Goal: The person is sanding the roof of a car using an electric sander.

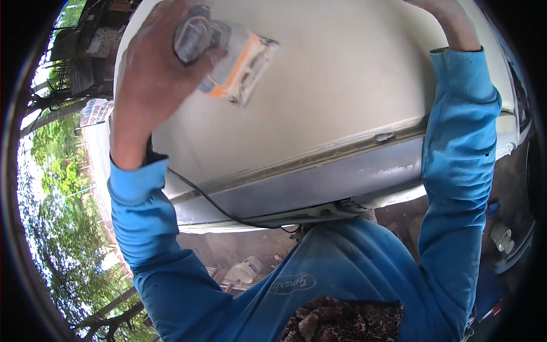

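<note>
My left hand (pixel 152 77) is wrapped round a power sander (pixel 233 60) with a grey body, an orange band and a pale base plate. The sander is tilted over the left part of a large cream vehicle roof (pixel 342 74); motion smears it a little, and I cannot tell whether its pad touches the surface. A black cord (pixel 208 198) trails from beside my left wrist over the roof's near edge. At the far right, my right hand (pixel 447 17) reaches to the top rim of the view, nearest to the roof. Its fingers are cut off there.
Along the roof's near side runs a trim channel (pixel 307 159) above a grey-blue panel (pixel 319 185). On the ground below lie a pale container (pixel 246 269) at left and a white one (pixel 501 236) at right. Trees (pixel 57 228) stand to the left.
</note>
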The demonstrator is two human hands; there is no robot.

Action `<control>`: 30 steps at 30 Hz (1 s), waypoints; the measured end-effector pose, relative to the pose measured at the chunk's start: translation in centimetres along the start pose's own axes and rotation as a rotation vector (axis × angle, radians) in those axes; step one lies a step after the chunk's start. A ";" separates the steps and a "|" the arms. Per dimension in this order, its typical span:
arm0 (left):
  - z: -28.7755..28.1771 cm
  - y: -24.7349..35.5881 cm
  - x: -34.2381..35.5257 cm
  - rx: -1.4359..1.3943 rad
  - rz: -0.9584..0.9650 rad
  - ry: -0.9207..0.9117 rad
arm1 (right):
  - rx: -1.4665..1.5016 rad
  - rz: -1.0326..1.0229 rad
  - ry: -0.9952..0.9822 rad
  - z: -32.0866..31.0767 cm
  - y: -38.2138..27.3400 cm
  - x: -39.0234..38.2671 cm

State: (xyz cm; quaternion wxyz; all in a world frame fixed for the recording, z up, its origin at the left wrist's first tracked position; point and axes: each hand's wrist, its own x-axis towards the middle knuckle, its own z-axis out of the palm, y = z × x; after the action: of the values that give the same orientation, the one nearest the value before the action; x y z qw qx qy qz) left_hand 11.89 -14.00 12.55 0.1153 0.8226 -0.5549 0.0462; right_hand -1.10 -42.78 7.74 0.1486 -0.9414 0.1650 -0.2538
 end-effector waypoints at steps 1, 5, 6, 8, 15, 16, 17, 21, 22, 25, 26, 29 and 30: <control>-0.1 -1.9 0.4 0.001 -0.006 0.001 | 0.003 -0.004 -0.016 0.0 -0.1 0.0; -0.1 -4.7 0.3 -0.005 -0.074 0.020 | 0.016 -0.025 0.013 0.6 -0.3 -0.2; -0.1 -4.5 0.1 0.007 -0.095 0.023 | 0.030 -0.061 0.017 0.8 -0.2 0.0; 0.4 -0.9 0.4 0.045 -0.021 0.038 | -0.002 -0.066 0.027 0.4 0.9 -0.2; 2.3 12.6 -0.3 0.091 0.108 0.116 | 0.036 -0.161 0.124 1.9 3.0 1.2; 2.3 15.1 -0.2 0.082 0.125 0.127 | 0.149 -0.103 0.107 1.4 2.8 0.6; 2.3 17.8 0.6 0.056 0.045 0.104 | 0.257 -0.031 0.097 0.9 3.7 -0.1; 3.5 21.3 1.9 0.052 0.053 0.129 | 0.402 0.089 0.286 -3.3 6.9 -8.0; 4.2 21.0 2.3 0.056 0.067 0.132 | 0.401 0.154 0.296 -4.2 7.3 -10.3; 5.3 21.9 4.3 0.085 0.089 0.124 | 0.230 0.255 0.482 -5.2 12.6 -18.2; 5.0 22.9 4.4 0.099 0.092 0.129 | 0.093 0.264 0.624 -4.9 14.2 -20.5; 7.0 21.4 7.2 0.181 0.115 0.130 | -0.075 0.346 0.542 -5.0 18.4 -25.5; 7.3 22.0 7.9 0.204 0.113 0.127 | -0.061 0.346 0.607 -4.1 18.8 -26.3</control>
State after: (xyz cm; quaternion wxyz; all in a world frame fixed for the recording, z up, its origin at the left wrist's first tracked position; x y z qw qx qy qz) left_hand -5.76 -30.74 10.17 0.0633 0.7930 -0.5843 0.1607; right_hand -29.16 -50.38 -6.97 0.1053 -0.7852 0.3662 -0.4882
